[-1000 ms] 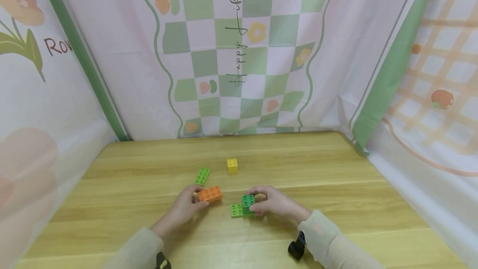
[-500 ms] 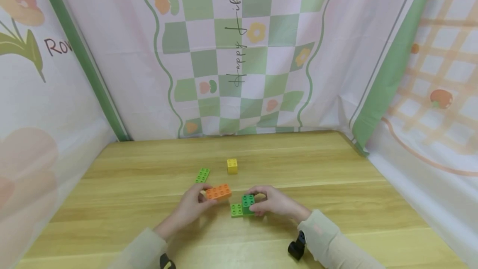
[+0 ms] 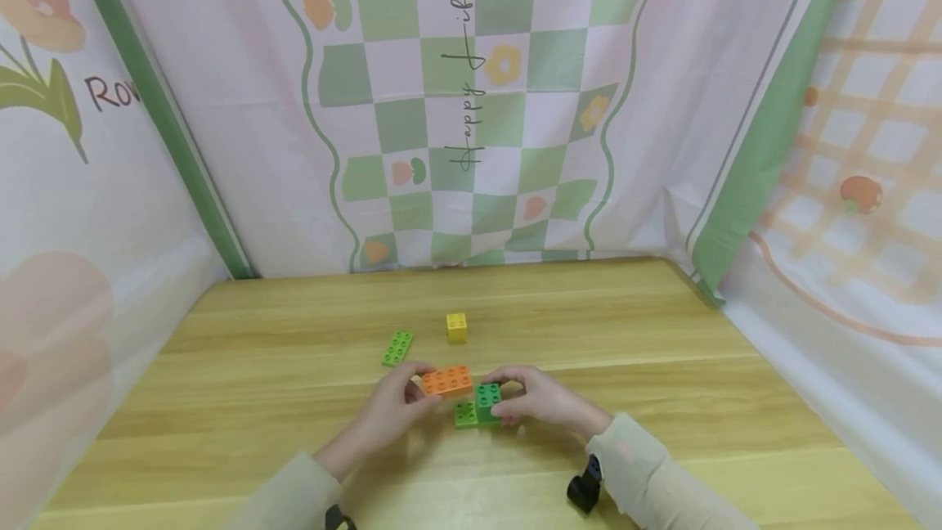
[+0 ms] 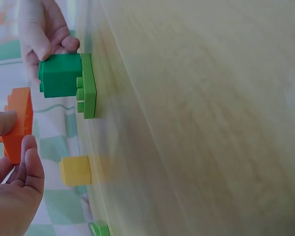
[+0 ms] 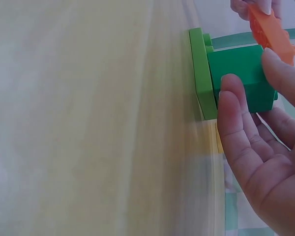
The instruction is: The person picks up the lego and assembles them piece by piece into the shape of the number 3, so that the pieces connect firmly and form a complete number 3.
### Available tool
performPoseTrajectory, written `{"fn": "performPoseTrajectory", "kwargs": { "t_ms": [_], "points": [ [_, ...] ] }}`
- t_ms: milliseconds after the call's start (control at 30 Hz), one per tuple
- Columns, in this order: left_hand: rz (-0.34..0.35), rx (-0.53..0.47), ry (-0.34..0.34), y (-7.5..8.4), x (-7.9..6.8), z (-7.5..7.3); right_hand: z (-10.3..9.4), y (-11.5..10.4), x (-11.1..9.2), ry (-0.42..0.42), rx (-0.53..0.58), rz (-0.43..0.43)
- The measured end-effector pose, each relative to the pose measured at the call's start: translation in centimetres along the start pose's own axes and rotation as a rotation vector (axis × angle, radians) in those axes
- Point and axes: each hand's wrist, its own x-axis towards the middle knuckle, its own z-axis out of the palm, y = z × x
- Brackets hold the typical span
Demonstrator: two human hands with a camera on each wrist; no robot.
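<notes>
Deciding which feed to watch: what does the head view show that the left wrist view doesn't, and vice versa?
Only head: the black device at the right cuff and the "Happy Life" lettering.

Only left wrist: a side-on gap between the orange brick and the tabletop.

Both: the left hand holding that brick, the right hand on the dark green block, its base plate, the yellow block and the loose green plate.
</notes>
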Motion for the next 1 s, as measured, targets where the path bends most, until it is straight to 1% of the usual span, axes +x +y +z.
{"fn": "performPoseTrajectory", "kwargs": {
  "t_ms": [67,233,467,633,1000],
  "points": [
    [0.004,0.0,-0.001,0.1,0.1,0.2,0.0,0.0,0.0,0.0,0.001,-0.001],
    [0.037,-0.005,0.003,0.4,0.3,0.6,0.0,-0.1,0.0,0.002,-0.009,-0.001],
    [0.041,-0.006,-0.023,0.6,0.5,1.1,-0.1,0.0,0.1,-0.004,-0.039,-0.003],
    [0.065,0.001,-0.024,0.6,0.7,1.5,-0.1,0.2,0.1,-0.007,-0.04,-0.002],
    [0.055,0.002,-0.057,0.8,1.0,2.4,0.0,0.2,-0.1,-0.01,-0.028,-0.023]
  ]
}}
